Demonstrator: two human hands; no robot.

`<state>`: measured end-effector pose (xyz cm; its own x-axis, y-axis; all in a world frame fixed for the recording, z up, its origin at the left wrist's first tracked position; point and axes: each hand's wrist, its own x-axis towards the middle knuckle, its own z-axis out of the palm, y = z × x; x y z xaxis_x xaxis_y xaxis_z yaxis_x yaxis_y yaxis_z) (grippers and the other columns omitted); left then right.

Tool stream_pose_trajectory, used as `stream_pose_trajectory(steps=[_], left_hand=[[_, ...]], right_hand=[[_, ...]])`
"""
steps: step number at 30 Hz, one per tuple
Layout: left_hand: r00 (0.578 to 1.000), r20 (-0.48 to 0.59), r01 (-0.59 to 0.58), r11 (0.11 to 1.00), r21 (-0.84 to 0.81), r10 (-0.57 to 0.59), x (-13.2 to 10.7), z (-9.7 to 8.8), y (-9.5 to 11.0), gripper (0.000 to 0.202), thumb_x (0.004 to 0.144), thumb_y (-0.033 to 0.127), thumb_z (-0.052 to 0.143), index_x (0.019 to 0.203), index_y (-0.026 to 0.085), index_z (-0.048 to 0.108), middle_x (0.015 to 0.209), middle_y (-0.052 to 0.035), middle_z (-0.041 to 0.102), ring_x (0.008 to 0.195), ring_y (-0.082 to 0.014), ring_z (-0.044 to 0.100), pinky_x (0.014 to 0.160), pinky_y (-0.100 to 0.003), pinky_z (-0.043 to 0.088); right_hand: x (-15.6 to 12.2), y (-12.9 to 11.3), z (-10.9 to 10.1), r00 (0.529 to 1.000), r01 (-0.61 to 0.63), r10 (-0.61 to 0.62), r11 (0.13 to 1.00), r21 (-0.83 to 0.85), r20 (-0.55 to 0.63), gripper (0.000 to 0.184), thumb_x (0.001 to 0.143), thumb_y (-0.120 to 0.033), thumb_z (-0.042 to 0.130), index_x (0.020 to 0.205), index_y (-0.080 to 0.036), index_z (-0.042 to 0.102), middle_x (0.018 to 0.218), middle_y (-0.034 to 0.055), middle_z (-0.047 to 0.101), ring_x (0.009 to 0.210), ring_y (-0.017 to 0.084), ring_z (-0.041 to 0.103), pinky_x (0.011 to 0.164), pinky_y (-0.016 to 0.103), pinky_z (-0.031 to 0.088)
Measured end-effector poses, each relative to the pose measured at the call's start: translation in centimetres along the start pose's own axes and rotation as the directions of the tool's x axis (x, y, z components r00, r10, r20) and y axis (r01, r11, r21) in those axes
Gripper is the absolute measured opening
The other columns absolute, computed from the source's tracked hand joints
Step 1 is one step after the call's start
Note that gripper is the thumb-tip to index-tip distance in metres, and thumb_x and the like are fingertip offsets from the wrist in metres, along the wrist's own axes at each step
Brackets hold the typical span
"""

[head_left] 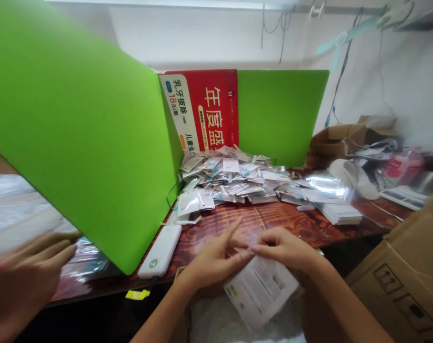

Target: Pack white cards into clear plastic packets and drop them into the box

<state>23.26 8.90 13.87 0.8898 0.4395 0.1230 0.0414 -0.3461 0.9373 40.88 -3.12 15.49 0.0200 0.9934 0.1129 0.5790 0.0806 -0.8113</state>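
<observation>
The red poster (216, 109) standing at the back edge of the tabletop carries the large characters 年度盛, cut off at its lower edge. Its white panel (178, 112) on the left reads 乳牙拔除 in dark characters, with 18元/颗 in red beside it and, lower down, what looks like 儿童全. The cardboard box (405, 295) off the right near corner bears black handling pictograms in frames. The white packet (261, 288) at the near edge shows fine print, too small to read.
</observation>
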Motion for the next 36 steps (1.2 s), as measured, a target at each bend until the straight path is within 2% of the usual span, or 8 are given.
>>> stream_pose_trajectory(steps=[3,5,6,9,11,18,32,36], left_hand=[[0.913,-0.405,-0.018,0.996,0.086,0.051,1.1,-1.3,-0.8,0.046,0.087,0.04,0.052,0.127,0.018,0.054,0.101,-0.0109,0.07,0.087,-0.0225,0.066,0.076,-0.032,0.05],[0.81,-0.581,0.058,0.976,0.208,0.076,1.5,-2.3,-1.4,0.034,0.088,0.04,0.048,0.11,0.018,0.062,0.099,-0.0105,0.069,0.089,-0.0237,0.065,0.08,-0.034,0.049],[0.781,-0.619,0.109,0.958,0.265,0.083,1.6,-2.7,-1.9,0.031,0.088,0.038,0.047,0.104,0.018,0.063,0.098,-0.0101,0.069,0.09,-0.0241,0.065,0.081,-0.035,0.048],[0.787,-0.613,0.253,0.872,0.418,0.066,1.8,-3.8,-3.4,0.029,0.088,0.032,0.044,0.104,0.016,0.062,0.102,-0.0106,0.068,0.096,-0.0239,0.063,0.087,-0.035,0.048],[0.814,-0.581,0.347,0.78,0.521,0.026,2.1,-4.1,-4.5,0.032,0.088,0.029,0.042,0.109,0.014,0.061,0.11,-0.0118,0.066,0.104,-0.0221,0.061,0.092,-0.032,0.046],[0.797,-0.585,0.543,0.601,0.586,-0.15,3.8,-4.5,-7.6,0.045,0.086,0.03,0.047,0.124,0.01,0.058,0.133,-0.0206,0.051,0.122,-0.0308,0.052,0.101,-0.039,0.04],[0.801,-0.545,0.596,0.408,0.691,-0.248,4.6,-4.3,-7.5,0.052,0.088,0.031,0.037,0.135,0.012,0.045,0.15,-0.0181,0.033,0.123,-0.0386,0.049,0.094,-0.055,0.043],[0.819,-0.526,0.573,0.383,0.725,-0.229,4.5,-4.1,-7.4,0.047,0.088,0.031,0.035,0.127,0.01,0.051,0.143,-0.0181,0.043,0.117,-0.0364,0.053,0.092,-0.053,0.046]], right_hand=[[-1.1,-1.0,-0.1,1.0,0.008,-0.011,0.993,-0.114,-0.028,0.035,0.083,-0.038,0.058,0.056,-0.017,0.055,0.054,-0.0022,0.049,0.053,0.011,0.044,0.051,0.024,0.03],[-2.0,-2.0,-0.4,0.958,0.071,-0.092,0.994,-0.086,-0.271,0.03,0.084,-0.038,0.059,0.061,-0.018,0.061,0.058,-0.0003,0.056,0.055,0.013,0.05,0.051,0.024,0.035],[-2.5,-2.6,-0.6,0.875,0.169,-0.166,0.985,-0.034,-0.455,0.026,0.085,-0.039,0.059,0.069,-0.02,0.065,0.064,0.0008,0.061,0.057,0.014,0.054,0.052,0.025,0.038],[-3.3,-4.1,-1.0,0.45,0.594,-0.248,0.8,0.08,-0.858,0.031,0.087,-0.051,0.054,0.106,-0.03,0.066,0.102,0.003,0.068,0.067,0.017,0.063,0.062,0.032,0.051],[-3.3,-4.6,-0.8,0.346,0.706,-0.243,0.704,0.081,-0.906,0.036,0.09,-0.054,0.049,0.115,-0.033,0.062,0.115,0.0024,0.065,0.073,0.018,0.066,0.068,0.035,0.054],[-2.4,-4.8,1.6,0.742,0.396,-0.391,0.911,-0.115,-0.544,0.019,0.092,-0.024,0.052,0.103,-0.025,0.067,0.095,0.0026,0.07,0.09,0.016,0.066,0.079,0.026,0.051],[-1.7,-4.7,3.6,0.903,0.366,-0.39,0.919,-0.148,-0.181,0.018,0.09,-0.023,0.051,0.096,-0.016,0.067,0.093,0.0069,0.069,0.088,0.016,0.062,0.08,0.026,0.047],[-1.9,-4.9,3.9,0.941,0.32,-0.28,0.92,-0.227,0.191,0.019,0.088,-0.028,0.054,0.093,-0.016,0.069,0.083,0.0049,0.07,0.075,0.016,0.064,0.069,0.024,0.046]])
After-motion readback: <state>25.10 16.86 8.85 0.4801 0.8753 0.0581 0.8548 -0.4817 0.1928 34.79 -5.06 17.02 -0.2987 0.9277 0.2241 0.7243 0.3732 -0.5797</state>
